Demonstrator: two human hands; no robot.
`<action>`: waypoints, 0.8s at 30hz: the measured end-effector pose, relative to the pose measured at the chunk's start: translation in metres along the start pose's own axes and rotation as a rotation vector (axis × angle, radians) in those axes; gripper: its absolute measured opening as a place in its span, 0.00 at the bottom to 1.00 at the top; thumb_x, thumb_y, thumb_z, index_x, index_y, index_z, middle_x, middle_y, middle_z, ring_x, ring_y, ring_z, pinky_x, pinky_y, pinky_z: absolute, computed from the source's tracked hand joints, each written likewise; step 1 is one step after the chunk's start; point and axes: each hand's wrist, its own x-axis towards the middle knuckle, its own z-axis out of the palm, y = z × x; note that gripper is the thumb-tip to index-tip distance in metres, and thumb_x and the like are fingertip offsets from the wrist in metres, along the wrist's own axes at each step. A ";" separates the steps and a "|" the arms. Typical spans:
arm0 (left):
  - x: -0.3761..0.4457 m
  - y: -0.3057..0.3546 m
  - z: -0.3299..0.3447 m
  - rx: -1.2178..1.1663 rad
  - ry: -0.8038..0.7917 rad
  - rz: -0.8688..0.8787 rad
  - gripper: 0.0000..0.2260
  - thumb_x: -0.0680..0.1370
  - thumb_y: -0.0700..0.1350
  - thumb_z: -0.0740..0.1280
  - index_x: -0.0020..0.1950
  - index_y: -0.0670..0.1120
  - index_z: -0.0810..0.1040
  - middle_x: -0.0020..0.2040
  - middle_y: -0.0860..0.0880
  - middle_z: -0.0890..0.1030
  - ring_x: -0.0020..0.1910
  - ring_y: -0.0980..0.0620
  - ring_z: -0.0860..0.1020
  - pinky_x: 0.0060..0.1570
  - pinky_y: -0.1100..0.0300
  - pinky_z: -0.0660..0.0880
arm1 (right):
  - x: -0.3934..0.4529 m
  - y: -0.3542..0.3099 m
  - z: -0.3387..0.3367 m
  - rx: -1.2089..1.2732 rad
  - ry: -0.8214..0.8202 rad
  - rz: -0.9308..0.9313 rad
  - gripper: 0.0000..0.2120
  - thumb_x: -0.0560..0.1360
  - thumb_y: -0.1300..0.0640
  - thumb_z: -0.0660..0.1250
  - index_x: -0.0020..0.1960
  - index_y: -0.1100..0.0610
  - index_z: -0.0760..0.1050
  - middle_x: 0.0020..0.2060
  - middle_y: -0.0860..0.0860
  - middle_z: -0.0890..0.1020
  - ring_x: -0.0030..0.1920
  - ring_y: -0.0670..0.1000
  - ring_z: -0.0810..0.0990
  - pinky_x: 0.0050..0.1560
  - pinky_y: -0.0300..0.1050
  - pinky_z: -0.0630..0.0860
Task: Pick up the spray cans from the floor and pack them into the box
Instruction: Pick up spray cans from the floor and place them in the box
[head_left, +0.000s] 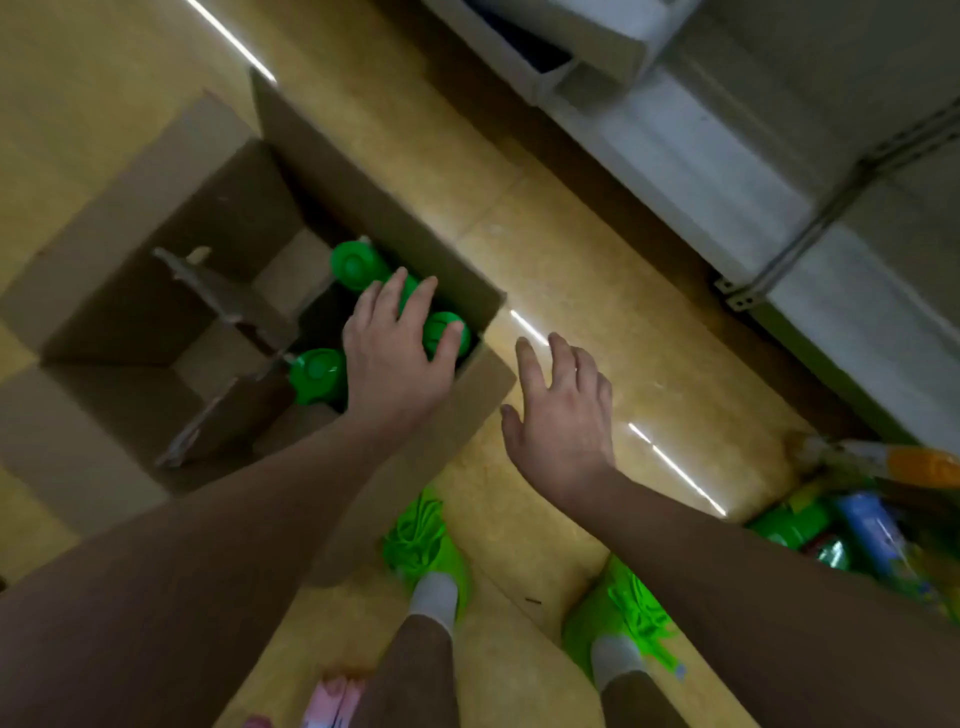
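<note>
An open cardboard box (130, 291) with cardboard dividers stands on the floor at the left. Several spray cans with green caps (355, 266) stand upright in its near-right cells. My left hand (400, 353) is over the box with fingers spread, resting on the green caps. My right hand (563, 415) hovers open above the yellow floor just right of the box, holding nothing. More spray cans (878, 525) lie in a pile on the floor at the right edge, blurred.
Grey metal shelving (727, 156) runs along the top right. My feet in bright green shoes (426, 540) stand on the yellow floor below the hands. A pink object (332, 701) lies at the bottom edge. The box flap (332, 171) stands up beside the cans.
</note>
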 end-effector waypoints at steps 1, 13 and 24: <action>-0.003 0.017 0.008 0.004 -0.026 0.041 0.26 0.79 0.58 0.62 0.74 0.48 0.72 0.75 0.42 0.69 0.74 0.38 0.64 0.70 0.41 0.63 | -0.005 0.020 0.000 -0.004 -0.003 0.049 0.35 0.76 0.47 0.66 0.79 0.54 0.58 0.76 0.61 0.62 0.73 0.63 0.60 0.70 0.61 0.62; -0.066 0.179 0.130 0.066 -0.402 0.397 0.30 0.78 0.63 0.58 0.77 0.51 0.68 0.78 0.45 0.65 0.77 0.42 0.59 0.74 0.45 0.59 | -0.135 0.217 0.053 0.179 -0.005 0.722 0.38 0.76 0.45 0.66 0.80 0.54 0.55 0.75 0.62 0.61 0.72 0.64 0.61 0.68 0.60 0.64; -0.130 0.296 0.250 0.039 -0.601 0.494 0.33 0.77 0.61 0.66 0.78 0.50 0.65 0.77 0.45 0.67 0.76 0.45 0.62 0.74 0.50 0.61 | -0.232 0.319 0.118 0.371 0.059 1.145 0.39 0.72 0.47 0.70 0.78 0.55 0.59 0.71 0.63 0.66 0.68 0.65 0.66 0.65 0.62 0.67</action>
